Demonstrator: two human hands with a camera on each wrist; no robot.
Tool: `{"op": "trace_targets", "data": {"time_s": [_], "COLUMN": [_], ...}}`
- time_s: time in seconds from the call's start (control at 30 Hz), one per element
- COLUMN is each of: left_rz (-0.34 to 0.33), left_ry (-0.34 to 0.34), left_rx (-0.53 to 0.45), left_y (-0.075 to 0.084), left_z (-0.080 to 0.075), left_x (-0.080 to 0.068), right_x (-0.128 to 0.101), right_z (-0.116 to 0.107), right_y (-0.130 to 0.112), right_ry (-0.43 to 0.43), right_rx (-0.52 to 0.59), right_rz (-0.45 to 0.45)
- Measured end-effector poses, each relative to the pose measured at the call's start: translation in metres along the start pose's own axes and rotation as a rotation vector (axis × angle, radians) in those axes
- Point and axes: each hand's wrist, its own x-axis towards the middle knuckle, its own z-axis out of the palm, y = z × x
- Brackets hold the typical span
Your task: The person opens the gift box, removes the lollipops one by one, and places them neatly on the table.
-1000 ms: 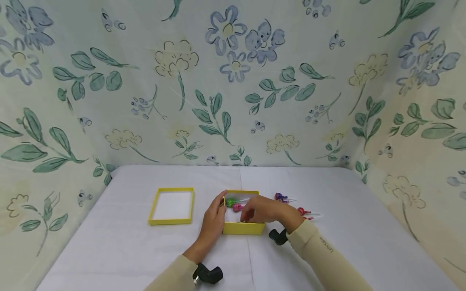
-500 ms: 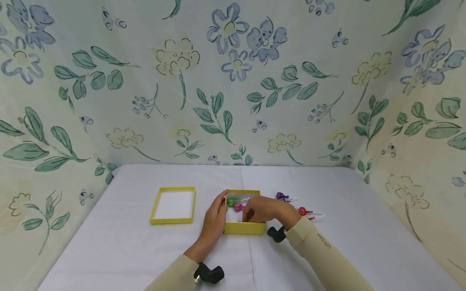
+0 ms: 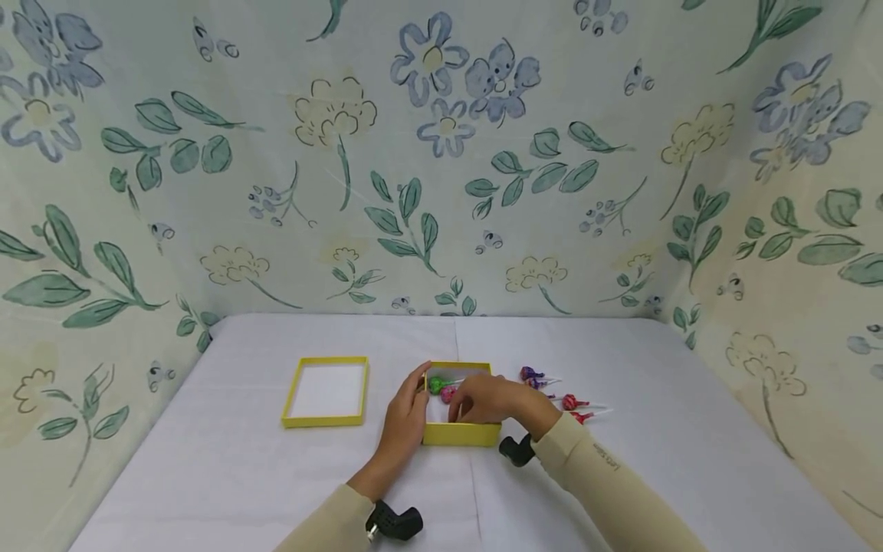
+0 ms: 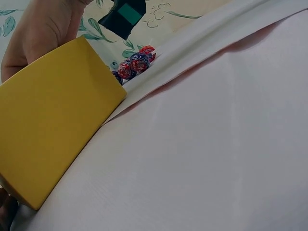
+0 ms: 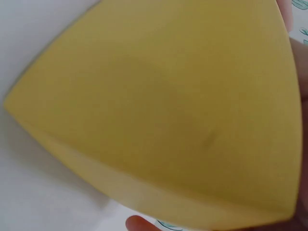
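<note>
Yellow box (image 3: 461,434), steadied by left hand (image 3: 407,420), holds two lollipops (image 3: 441,389); right hand (image 3: 493,399) reaches inside, grip indiscernible; four lollipops (image 3: 562,395) remain beside box.

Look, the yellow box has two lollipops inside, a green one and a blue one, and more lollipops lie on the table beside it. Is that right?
Almost. The yellow box does hold two lollipops, but they are a green lollipop and a pink lollipop, not a blue one; the head view shows this. More lollipops do lie on the table to its right.
</note>
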Motion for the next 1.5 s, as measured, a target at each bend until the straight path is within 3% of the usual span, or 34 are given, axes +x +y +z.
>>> {"op": "trace_targets", "data": {"time_s": [0.4,1.07,1.37,1.5], "left_rz": [0.034,-0.008,-0.027,-0.021], "left_ry": [0.026,0.007,0.008,0.001], "left_rx": [0.012,0.018,0.015,0.007], "left_y": [0.001,0.005,0.001,0.0], "left_z": [0.001,0.001,0.002,0.001], "left_x": [-0.001,-0.001,-0.001,-0.001], "right_x": [-0.002,0.001,-0.003,-0.006], "right_z": [0.001,0.007,0.009,0.008], "right_y": [-0.002,0.004,0.01,0.011], "right_ry": [0.024,0.1,0.139,0.172], "right_rx": [0.001,-0.016,0.115,0.171], "right_rz": [-0.041,-0.056,-0.194,-0.202]}}
